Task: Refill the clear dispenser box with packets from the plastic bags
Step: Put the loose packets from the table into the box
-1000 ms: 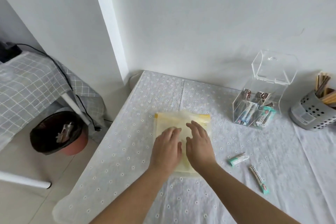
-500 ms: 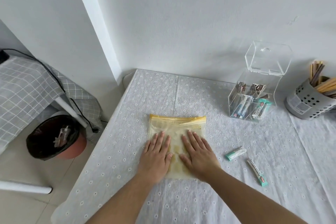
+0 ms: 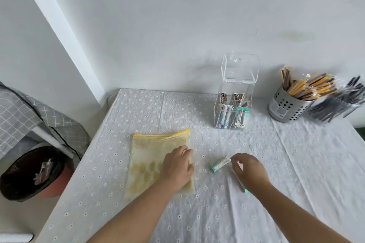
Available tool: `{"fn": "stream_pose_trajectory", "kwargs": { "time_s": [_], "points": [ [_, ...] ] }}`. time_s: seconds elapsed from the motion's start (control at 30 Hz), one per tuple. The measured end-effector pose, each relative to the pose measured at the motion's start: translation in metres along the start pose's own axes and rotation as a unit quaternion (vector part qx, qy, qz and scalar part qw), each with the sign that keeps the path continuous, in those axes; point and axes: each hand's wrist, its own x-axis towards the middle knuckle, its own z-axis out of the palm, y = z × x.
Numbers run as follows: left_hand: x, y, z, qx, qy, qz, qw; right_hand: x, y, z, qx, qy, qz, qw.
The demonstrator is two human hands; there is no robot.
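One packet [image 3: 220, 163] lies right of the plastic bag [image 3: 146, 154], long axis slanting away, far end at the right hand's [image 3: 249, 170] narrowed fingertips, grip uncertain. Left hand [image 3: 177, 165] presses flat on the bag.

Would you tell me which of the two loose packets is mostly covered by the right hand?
The nearer packet, with only its green end showing under the right hand; the other packet lies fully visible.
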Motion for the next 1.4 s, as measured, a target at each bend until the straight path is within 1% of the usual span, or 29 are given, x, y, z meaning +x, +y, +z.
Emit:
{"fn": "stream_pose_trajectory", "kwargs": {
  "time_s": [0.07,0.13,0.17,0.23,0.33,0.4,0.47,0.5,0.57,0.63,0.77,0.93,1.03,1.1,1.2,1.3,1.4],
  "points": [
    [0.009,0.026,0.011,0.016,-0.021,0.021,0.999,-0.008,0.018,-0.004,0.041,0.027,0.038,0.998],
    [0.016,0.045,0.023,0.031,-0.036,0.011,0.999,-0.015,0.032,-0.005,0.054,0.011,0.075,0.996],
    [0.018,0.051,0.028,0.037,-0.032,-0.001,0.999,-0.018,0.037,-0.003,0.038,-0.008,0.076,0.996],
    [0.024,0.062,0.037,0.055,-0.012,-0.017,0.998,-0.023,0.046,0.002,-0.007,-0.035,0.041,0.999],
    [0.029,0.07,0.045,0.053,0.005,-0.001,0.999,-0.025,0.049,0.004,-0.051,-0.066,-0.016,0.996],
    [0.029,0.075,0.047,0.033,0.004,0.004,0.999,-0.023,0.052,0.004,-0.035,-0.082,-0.031,0.996],
    [0.03,0.078,0.045,-0.007,-0.002,-0.017,1.0,-0.018,0.055,-0.003,0.021,-0.093,-0.022,0.995],
    [0.03,0.079,0.042,-0.049,-0.011,-0.034,0.998,-0.015,0.057,-0.008,0.048,-0.104,-0.008,0.993],
    [0.035,0.081,0.033,-0.135,-0.022,-0.072,0.988,-0.007,0.063,-0.02,0.112,-0.124,0.018,0.986],
    [0.041,0.082,0.021,-0.195,-0.025,-0.094,0.976,0.002,0.067,-0.032,0.178,-0.126,0.042,0.975],
    [0.055,0.086,-0.009,-0.281,-0.029,-0.088,0.955,0.024,0.066,-0.057,0.243,-0.093,0.062,0.964],
    [0.083,0.097,-0.049,-0.316,0.016,-0.1,0.943,0.074,0.042,-0.11,0.273,-0.019,0.023,0.962],
    [0.099,0.103,-0.071,-0.311,0.033,-0.104,0.944,0.11,0.025,-0.14,0.236,0.027,-0.013,0.971],
    [0.107,0.107,-0.084,-0.311,0.048,-0.107,0.943,0.131,0.017,-0.15,0.177,0.041,-0.038,0.983],
    [0.113,0.111,-0.096,-0.32,0.079,-0.103,0.939,0.154,0.009,-0.152,0.103,0.01,-0.067,0.992],
    [0.115,0.111,-0.096,-0.334,0.102,-0.099,0.932,0.17,0.007,-0.141,-0.006,-0.026,-0.102,0.994],
    [0.114,0.11,-0.091,-0.338,0.1,-0.097,0.931,0.18,0.008,-0.13,-0.083,-0.056,-0.099,0.99]
  ]
}}
